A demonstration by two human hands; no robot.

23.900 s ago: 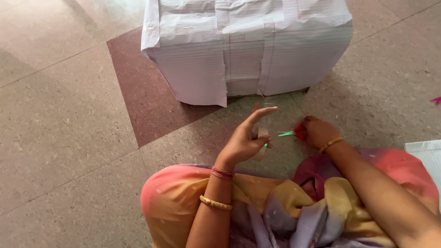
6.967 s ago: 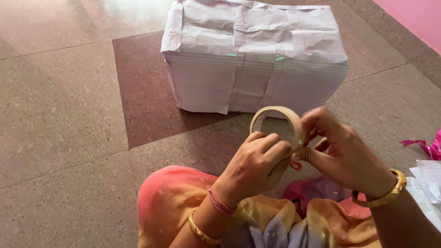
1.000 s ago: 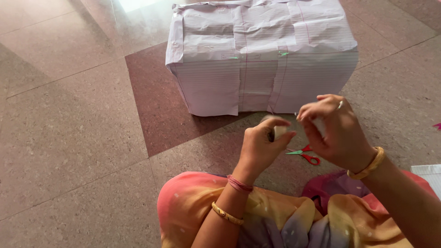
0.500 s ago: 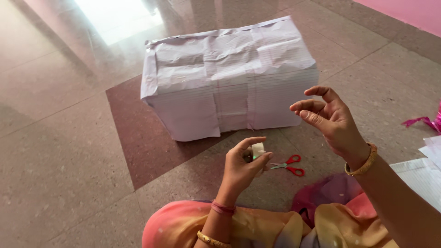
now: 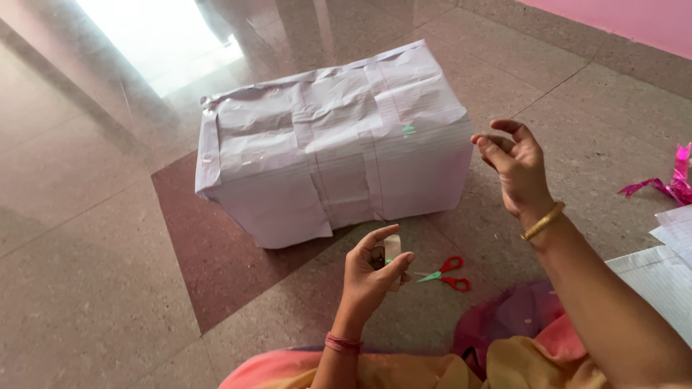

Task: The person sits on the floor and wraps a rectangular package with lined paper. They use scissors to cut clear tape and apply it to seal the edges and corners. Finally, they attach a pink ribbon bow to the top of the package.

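the left hand is raised over the floor, its grip pinching a tape roll between thumb and fingers - the roll is seen edge-on, and most of it is hidden behind the fingers. the right hand hangs in the air just beside the right end of the box, fingers curled loosely with thumb and forefinger close together; whether anything thin sits between them is too fine to tell. the box is wrapped in lined white paper and stands on the floor. small red-handled scissors lie on the floor between the two hands, near the left one. a pink ribbon and loose paper sheets are cut off at the right edge.
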